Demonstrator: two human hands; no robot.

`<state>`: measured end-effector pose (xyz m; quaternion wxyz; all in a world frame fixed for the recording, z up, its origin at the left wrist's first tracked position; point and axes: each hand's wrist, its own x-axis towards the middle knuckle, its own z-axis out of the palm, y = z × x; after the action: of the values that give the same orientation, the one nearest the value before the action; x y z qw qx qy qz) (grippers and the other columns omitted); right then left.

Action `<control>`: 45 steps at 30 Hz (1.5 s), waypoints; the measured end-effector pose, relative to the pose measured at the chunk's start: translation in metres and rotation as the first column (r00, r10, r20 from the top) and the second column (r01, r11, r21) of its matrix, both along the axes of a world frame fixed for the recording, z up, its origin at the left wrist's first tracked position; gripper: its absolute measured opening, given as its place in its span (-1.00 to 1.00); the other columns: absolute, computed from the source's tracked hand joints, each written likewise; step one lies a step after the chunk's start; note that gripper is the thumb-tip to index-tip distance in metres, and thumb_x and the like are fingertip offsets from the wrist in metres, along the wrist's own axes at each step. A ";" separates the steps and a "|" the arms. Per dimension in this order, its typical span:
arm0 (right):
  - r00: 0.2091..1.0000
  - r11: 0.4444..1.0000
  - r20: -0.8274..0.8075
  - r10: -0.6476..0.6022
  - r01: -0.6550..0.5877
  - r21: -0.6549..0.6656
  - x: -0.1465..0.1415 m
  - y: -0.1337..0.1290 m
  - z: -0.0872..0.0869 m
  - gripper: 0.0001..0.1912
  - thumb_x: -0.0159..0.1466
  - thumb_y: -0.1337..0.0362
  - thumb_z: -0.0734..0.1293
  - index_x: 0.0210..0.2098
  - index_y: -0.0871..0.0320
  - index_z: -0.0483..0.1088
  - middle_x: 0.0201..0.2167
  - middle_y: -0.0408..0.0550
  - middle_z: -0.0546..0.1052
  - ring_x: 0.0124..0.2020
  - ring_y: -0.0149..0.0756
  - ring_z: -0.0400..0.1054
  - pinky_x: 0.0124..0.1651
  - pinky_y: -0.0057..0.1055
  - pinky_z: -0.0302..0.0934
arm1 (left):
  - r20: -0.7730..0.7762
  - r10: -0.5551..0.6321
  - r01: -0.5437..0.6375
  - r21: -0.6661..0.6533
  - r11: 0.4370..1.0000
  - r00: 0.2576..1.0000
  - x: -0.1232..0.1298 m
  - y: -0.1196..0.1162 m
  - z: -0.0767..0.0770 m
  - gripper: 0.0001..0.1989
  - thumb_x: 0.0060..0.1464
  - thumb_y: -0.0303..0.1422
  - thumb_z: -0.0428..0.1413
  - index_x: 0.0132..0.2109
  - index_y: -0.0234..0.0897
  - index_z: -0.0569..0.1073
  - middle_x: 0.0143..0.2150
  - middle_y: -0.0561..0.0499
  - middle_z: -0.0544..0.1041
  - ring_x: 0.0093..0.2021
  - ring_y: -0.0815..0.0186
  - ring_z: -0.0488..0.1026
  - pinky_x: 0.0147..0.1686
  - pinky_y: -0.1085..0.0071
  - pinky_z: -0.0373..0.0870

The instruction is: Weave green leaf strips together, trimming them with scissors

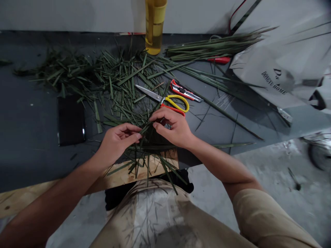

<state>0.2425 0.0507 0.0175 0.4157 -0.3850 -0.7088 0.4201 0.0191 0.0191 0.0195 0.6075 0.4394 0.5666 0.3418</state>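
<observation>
Your left hand (117, 144) and right hand (172, 129) pinch a bunch of palm-leaf strips (146, 136) between thumbs and curled fingers (131, 130), keeping them gathered above the counter (31, 155) edge. The yellow-handled scissors (161, 99) and utility knife (184, 91) lie just beyond, within easy reach.

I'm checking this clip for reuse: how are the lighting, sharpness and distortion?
Head view: the light is dim and soft, with a dark shadow beside the white printed bag. Wide-angle distortion slants the edge of the dark tabletop and stretches the right forearm. The scissors and green leaf strips look reasonably sharp.
</observation>
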 end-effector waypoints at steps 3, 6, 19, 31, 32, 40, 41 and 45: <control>1.000 1.000 -0.017 -0.004 0.004 -0.004 0.000 0.001 -0.001 -0.86 0.30 0.35 0.33 -0.19 0.15 0.53 -0.20 -0.03 0.61 -0.22 -0.34 0.46 -0.23 -0.39 0.33 | 0.002 0.002 -0.002 0.036 0.999 1.000 0.000 -0.001 0.000 -0.73 -0.09 -0.26 0.44 -0.22 -0.27 0.67 -0.37 0.00 0.66 -0.38 0.34 0.56 -0.28 0.45 0.50; 0.999 0.997 -0.047 -0.006 0.003 -0.077 0.000 0.003 -0.003 -0.87 0.29 0.32 0.35 -0.19 0.16 0.53 -0.21 -0.03 0.61 -0.24 -0.35 0.45 -0.23 -0.39 0.33 | 0.013 -0.007 0.006 0.068 0.998 1.000 0.001 -0.001 -0.001 -0.75 -0.08 -0.28 0.44 -0.23 -0.25 0.67 -0.35 0.01 0.66 -0.35 0.34 0.55 -0.26 0.44 0.49; 0.957 0.852 -0.291 0.001 -0.153 -0.500 -0.001 0.009 -0.003 -0.86 0.19 0.28 0.41 -0.24 0.16 0.49 -0.52 -0.25 0.47 -0.55 -0.51 0.30 -0.53 -0.53 0.27 | 0.001 0.007 -0.007 0.097 0.995 1.000 0.001 -0.003 -0.001 -0.76 -0.10 -0.26 0.41 -0.24 -0.23 0.68 -0.31 -0.01 0.64 -0.30 0.29 0.56 -0.24 0.40 0.53; 0.955 0.944 -0.266 -0.128 0.035 -0.327 -0.011 -0.006 -0.010 -0.77 0.33 0.17 0.40 -0.08 0.13 0.46 -0.24 -0.09 0.57 -0.43 -0.48 0.40 -0.49 -0.54 0.34 | -0.030 0.045 -0.042 0.103 0.994 0.999 0.003 -0.003 0.000 -0.78 -0.07 -0.28 0.40 -0.24 -0.24 0.66 -0.37 0.02 0.64 -0.41 0.33 0.53 -0.32 0.41 0.55; 0.961 0.953 -0.247 -0.126 0.049 -0.298 -0.009 -0.007 -0.009 -0.77 0.35 0.13 0.40 -0.08 0.13 0.47 -0.26 -0.10 0.56 -0.44 -0.48 0.39 -0.47 -0.52 0.34 | -0.029 0.051 -0.048 0.104 0.993 0.998 0.003 -0.003 0.000 -0.78 -0.07 -0.28 0.40 -0.25 -0.24 0.65 -0.37 0.02 0.64 -0.41 0.33 0.53 -0.33 0.41 0.55; 0.991 0.982 -0.088 -0.096 0.081 -0.168 -0.007 -0.008 -0.008 -0.68 0.31 0.02 0.47 -0.11 0.12 0.55 -0.31 -0.12 0.57 -0.41 -0.45 0.37 -0.37 -0.46 0.31 | -0.182 0.079 -0.038 0.222 0.974 0.980 0.003 -0.006 -0.002 -0.77 -0.01 -0.22 0.36 -0.22 -0.23 0.66 -0.28 -0.02 0.65 -0.27 0.26 0.57 -0.20 0.37 0.55; 0.994 0.986 -0.071 -0.088 0.077 -0.149 -0.008 -0.008 -0.008 -0.71 0.32 0.05 0.46 -0.11 0.12 0.56 -0.31 -0.11 0.57 -0.41 -0.44 0.37 -0.36 -0.45 0.31 | -0.211 0.079 -0.025 0.249 0.968 0.974 0.003 -0.007 -0.003 -0.79 0.02 -0.22 0.35 -0.22 -0.22 0.66 -0.27 -0.01 0.65 -0.26 0.26 0.57 -0.19 0.38 0.54; 0.996 0.996 -0.013 -0.087 0.087 -0.009 -0.008 -0.007 -0.007 -0.85 0.35 0.23 0.38 -0.14 0.12 0.57 -0.25 -0.07 0.60 -0.33 -0.39 0.41 -0.27 -0.41 0.35 | -0.214 0.088 -0.032 0.253 0.967 0.973 0.005 -0.008 -0.002 -0.81 0.04 -0.25 0.34 -0.21 -0.22 0.66 -0.27 0.00 0.66 -0.26 0.28 0.58 -0.19 0.40 0.55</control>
<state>0.2341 0.0433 0.0101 0.4368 -0.4142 -0.6869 0.4072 0.0238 0.0114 0.0174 0.4694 0.5302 0.5973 0.3766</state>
